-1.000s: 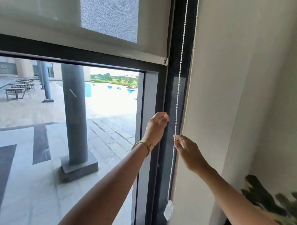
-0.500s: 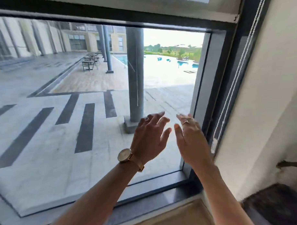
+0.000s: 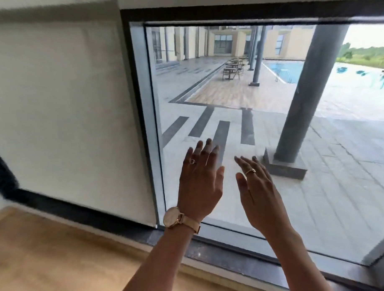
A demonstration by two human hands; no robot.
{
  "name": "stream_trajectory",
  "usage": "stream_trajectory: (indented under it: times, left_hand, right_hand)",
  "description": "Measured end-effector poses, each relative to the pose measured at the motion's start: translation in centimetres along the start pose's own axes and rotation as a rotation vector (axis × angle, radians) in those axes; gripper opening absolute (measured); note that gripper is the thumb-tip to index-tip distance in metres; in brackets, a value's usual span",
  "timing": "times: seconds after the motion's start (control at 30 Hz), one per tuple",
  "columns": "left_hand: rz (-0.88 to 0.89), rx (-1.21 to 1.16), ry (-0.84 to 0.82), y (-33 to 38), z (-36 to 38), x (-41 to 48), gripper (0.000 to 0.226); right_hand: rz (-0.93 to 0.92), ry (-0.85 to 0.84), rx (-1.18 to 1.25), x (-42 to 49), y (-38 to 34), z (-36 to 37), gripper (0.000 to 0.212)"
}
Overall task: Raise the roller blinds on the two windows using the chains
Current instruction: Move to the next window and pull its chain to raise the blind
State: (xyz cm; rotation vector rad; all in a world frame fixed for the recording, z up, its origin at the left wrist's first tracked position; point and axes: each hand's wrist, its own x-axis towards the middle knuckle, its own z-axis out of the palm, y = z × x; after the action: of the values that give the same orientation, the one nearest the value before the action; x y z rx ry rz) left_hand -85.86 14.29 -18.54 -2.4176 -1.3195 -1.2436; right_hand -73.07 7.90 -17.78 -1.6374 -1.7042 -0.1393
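Note:
The right window (image 3: 262, 125) shows bare glass, with its blind raised above the top of the view. On the left window the white roller blind (image 3: 61, 110) hangs fully down to the sill. No chain is visible in this view. My left hand (image 3: 200, 182), with a watch and a ring, is held up in front of the glass near the dark frame post (image 3: 140, 116), fingers spread and holding nothing. My right hand (image 3: 257, 193) is beside it, fingers apart and holding nothing too.
A dark window sill (image 3: 223, 253) runs along the bottom of both windows above a wooden floor (image 3: 49, 263). Outside the glass are a grey column (image 3: 309, 97), a paved terrace and a pool.
Both hands let go of the chain at the right window's edge and opened. The view has swung left, so the chain is out of sight and the lowered left blind has come into view.

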Motion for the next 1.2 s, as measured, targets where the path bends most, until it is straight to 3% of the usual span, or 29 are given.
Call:
stream_trajectory:
  times: [0.13,0.33,0.5,0.63,0.73,1.07,1.2]
  left_hand:
    - [-0.030,0.087,0.000,-11.0,-3.5,0.7,0.046]
    - [-0.020,0.281,-0.132,-29.7,-11.3,0.4,0.044]
    - [-0.316,0.138,-0.223,-42.0,-19.1,-1.2,0.037]
    - [-0.510,0.030,-0.148,-51.4,-23.5,-3.1,0.026]
    - [-0.596,-0.001,-0.110,-58.8,-25.2,-4.0,0.022]
    - [-0.877,-0.394,0.091,-85.6,-30.0,-0.3,0.026]
    - [-0.931,-0.432,0.242,-96.0,-33.4,1.5,0.030]
  right_hand:
    - [-0.076,-0.011,0.062,4.6,-6.7,8.3,0.048]
    - [-0.048,-0.094,0.232,10.6,-20.5,23.7,0.046]
    - [-0.019,-0.266,0.520,14.0,-30.4,32.5,0.028]
    - [0.159,-0.449,0.865,17.3,-37.9,38.8,0.034]
    - [0.188,-0.588,0.989,19.5,-43.3,44.6,0.034]
    - [0.150,-0.694,1.046,31.1,-62.5,66.0,0.039]
    - [0.129,-0.749,1.045,36.3,-70.3,73.9,0.037]
